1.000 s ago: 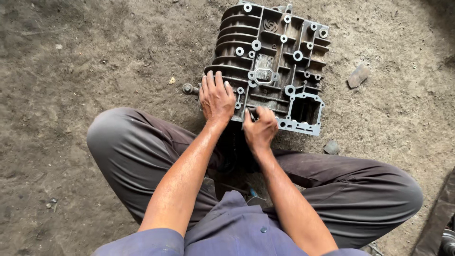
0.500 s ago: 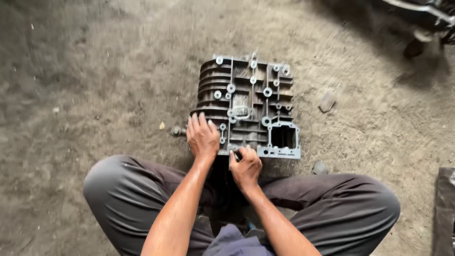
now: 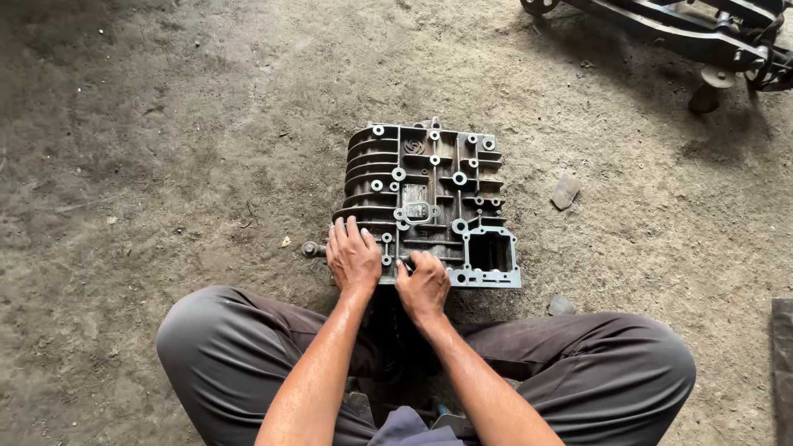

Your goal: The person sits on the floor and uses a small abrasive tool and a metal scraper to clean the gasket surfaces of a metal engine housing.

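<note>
Grey metal casing (image 3: 429, 202) under both hands (image 3: 388, 268)

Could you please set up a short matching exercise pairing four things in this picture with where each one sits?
Things:
1. left hand
2. right hand
3. flat stone
4. dark metal frame

Places:
A. top right corner of the view
B. on the ground right of the metal casing
C. flat on the casing's near left corner
D. closed at the casing's near edge

Pairs: 1-C, 2-D, 3-B, 4-A
</note>
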